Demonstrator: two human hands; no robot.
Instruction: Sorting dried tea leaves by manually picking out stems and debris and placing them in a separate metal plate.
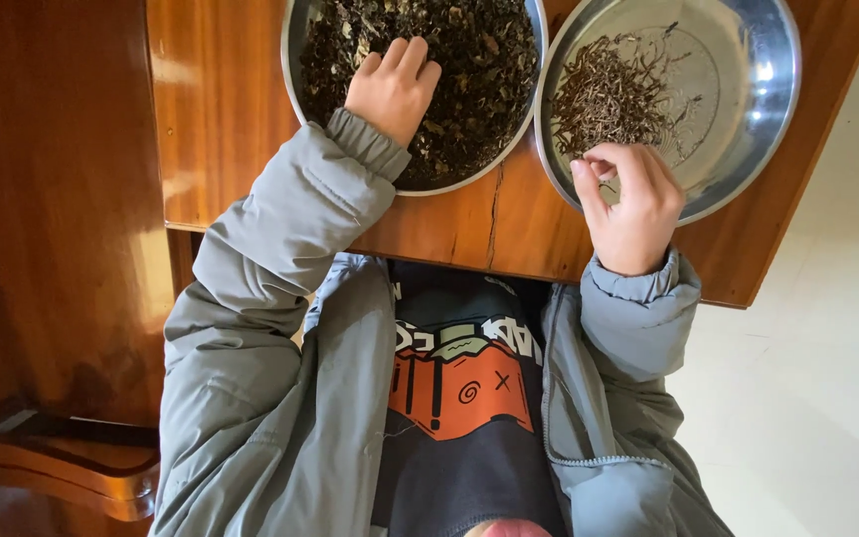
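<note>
At the left, a polished reddish-brown wooden chair arm [62, 467] shows beside the glossy brown wooden table [221, 119]. On the table stands a round steel bowl [292, 60] filled almost to the rim with dark, crumpled dried leaves [469, 70]. The left hand [393, 88] lies palm down on this heap, fingers close together and slightly curled into the leaves; whether it has hold of any cannot be told, since the fingertips are buried.

Just right of it, nearly touching, sits a second round shiny steel bowl [758, 109]. It holds only a small pile of thin brownish stems [608, 94] on its near left side, with much bare metal showing. The right hand [633, 204] hovers over this bowl's near rim, thumb and forefinger pinched shut, apparently on a few thin stems, though the bits are too small to be sure.

Judging by the amounts, the sorting seems early: the leaf bowl is full, the stem pile small.
</note>
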